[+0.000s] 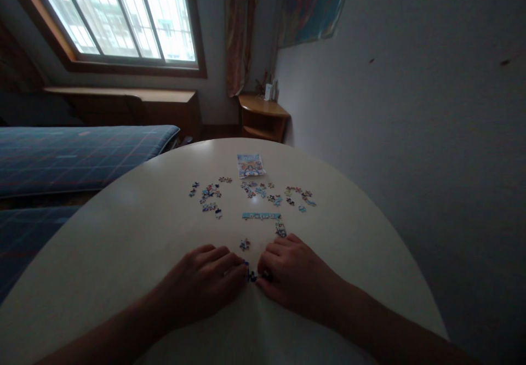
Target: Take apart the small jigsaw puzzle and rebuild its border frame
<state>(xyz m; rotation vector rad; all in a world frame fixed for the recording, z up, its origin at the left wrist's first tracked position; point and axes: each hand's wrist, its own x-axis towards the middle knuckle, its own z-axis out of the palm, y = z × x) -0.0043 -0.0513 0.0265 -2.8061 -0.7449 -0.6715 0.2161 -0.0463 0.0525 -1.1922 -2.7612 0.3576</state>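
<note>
Both hands rest low over the round white table, facing each other around a few dark jigsaw puzzle pieces (251,276). The fingers of my left hand (211,274) are closed on the left end of these pieces, partly covering them. On the other side, my right hand (290,272) pinches the right end between thumb and fingers. Just beyond lies a small loose cluster of puzzle pieces (245,244). Farther up, a joined light-blue puzzle strip (261,216) runs sideways, and a short joined section (280,229) sits below its right end, close to my right knuckles.
Loose puzzle pieces lie in a left group (211,192), a middle group (261,190) and a right group (299,195). Behind them is a printed picture sheet (250,166). The white table (164,228) has a wall on its right and a plaid mattress (82,154) at left.
</note>
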